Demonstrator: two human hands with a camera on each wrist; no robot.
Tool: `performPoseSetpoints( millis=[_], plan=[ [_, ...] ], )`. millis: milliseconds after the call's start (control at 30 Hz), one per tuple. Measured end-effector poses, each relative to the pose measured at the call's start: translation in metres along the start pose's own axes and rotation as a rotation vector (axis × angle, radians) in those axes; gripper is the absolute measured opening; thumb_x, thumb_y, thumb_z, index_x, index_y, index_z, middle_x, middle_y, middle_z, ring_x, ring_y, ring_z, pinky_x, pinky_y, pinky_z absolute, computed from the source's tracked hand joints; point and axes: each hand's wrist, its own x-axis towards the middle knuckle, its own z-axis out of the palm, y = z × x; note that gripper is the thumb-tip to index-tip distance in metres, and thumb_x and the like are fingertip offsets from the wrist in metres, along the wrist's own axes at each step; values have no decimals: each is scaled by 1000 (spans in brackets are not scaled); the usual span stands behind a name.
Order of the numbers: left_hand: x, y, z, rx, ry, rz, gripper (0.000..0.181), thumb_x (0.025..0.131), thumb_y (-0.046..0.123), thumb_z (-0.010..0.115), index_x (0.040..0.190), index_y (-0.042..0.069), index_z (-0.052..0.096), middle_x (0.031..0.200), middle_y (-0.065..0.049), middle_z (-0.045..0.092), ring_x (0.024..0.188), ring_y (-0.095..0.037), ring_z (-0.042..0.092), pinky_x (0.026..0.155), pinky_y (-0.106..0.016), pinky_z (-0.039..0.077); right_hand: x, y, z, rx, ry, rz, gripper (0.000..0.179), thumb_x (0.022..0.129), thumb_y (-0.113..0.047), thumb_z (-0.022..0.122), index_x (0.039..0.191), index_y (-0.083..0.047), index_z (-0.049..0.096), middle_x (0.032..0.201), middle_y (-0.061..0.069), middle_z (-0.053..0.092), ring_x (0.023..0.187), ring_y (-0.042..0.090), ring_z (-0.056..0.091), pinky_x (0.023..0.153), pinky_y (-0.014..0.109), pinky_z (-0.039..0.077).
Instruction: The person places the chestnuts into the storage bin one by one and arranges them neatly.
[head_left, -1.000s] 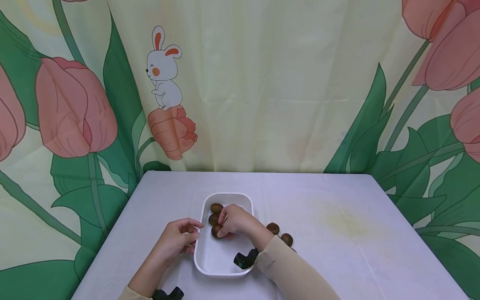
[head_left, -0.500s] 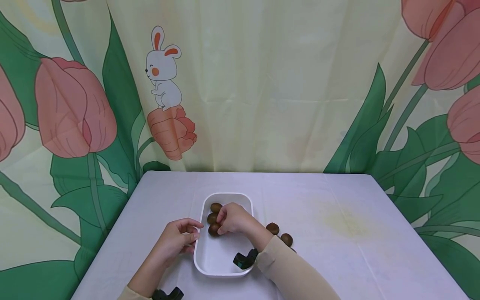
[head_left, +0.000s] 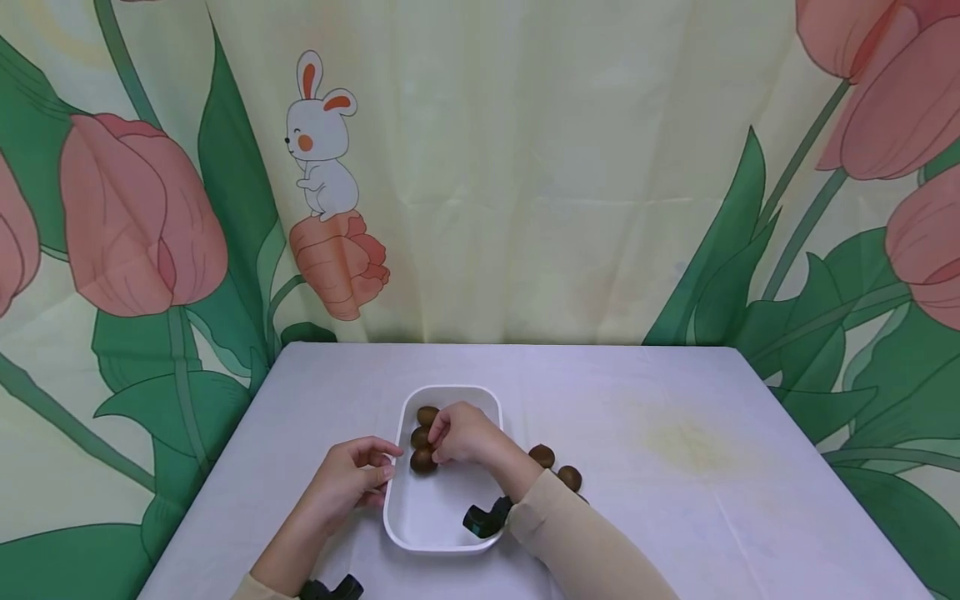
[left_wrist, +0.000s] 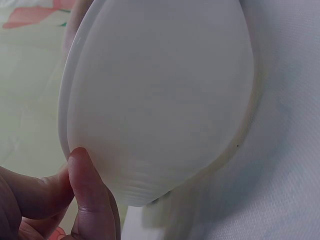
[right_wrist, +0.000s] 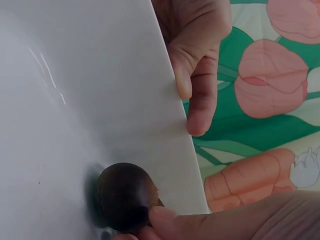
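Note:
A white tray (head_left: 450, 523) stands on the table, with several brown chestnuts in a column along its left side. The right hand (head_left: 467, 437) reaches into the tray and pinches the nearest chestnut (head_left: 423, 462) of that column. In the right wrist view, thumb and fingers lie on the lower side of that chestnut (right_wrist: 125, 195), close to the tray wall. The left hand (head_left: 351, 473) touches the outside of the tray's left rim. In the left wrist view its thumb (left_wrist: 86, 175) rests against the outer wall, the other fingers beside it.
More chestnuts (head_left: 569, 478) lie on the white cloth right of the tray, partly hidden by the right sleeve (head_left: 585, 529). A black band device (head_left: 486, 518) sits at the right wrist. Behind the table (head_left: 660, 467) hangs a printed curtain (head_left: 525, 167).
The right hand has moved slightly left and away, with the nearest chestnut shifted toward the tray's left wall. The left hand has kept its place at the rim. The view has turned slightly.

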Motion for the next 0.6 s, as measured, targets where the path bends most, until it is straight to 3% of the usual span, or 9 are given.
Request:
performPoseSetpoints(
  millis=[233,400,600],
  plan=[
    [-1,0,-2,-16,-29,7,27,93,-6,76,119,0,76,90,-7,65,66,-19,66,54,-28,59,-2,-2,-5,103,-13,24,19,78,14,80,88,-1,74,77,7,72,66,15,65,62,27,61],
    [-2,1,-1,-17,-14,0,26,93,-6,76,117,1,76,90,-7,65,66,-19,65,54,-29,58,-5,-4,-13,181,-33,15,17,82,16,76,92,3,73,86,16,75,70,17,67,67,34,66],
    [-2,2,1,-14,0,-2,24,93,-6,77,116,2,77,91,-7,65,66,-20,65,53,-29,58,-8,-2,-23,250,-55,1,18,83,15,73,98,6,74,91,17,76,74,16,67,70,38,67]
  ],
)
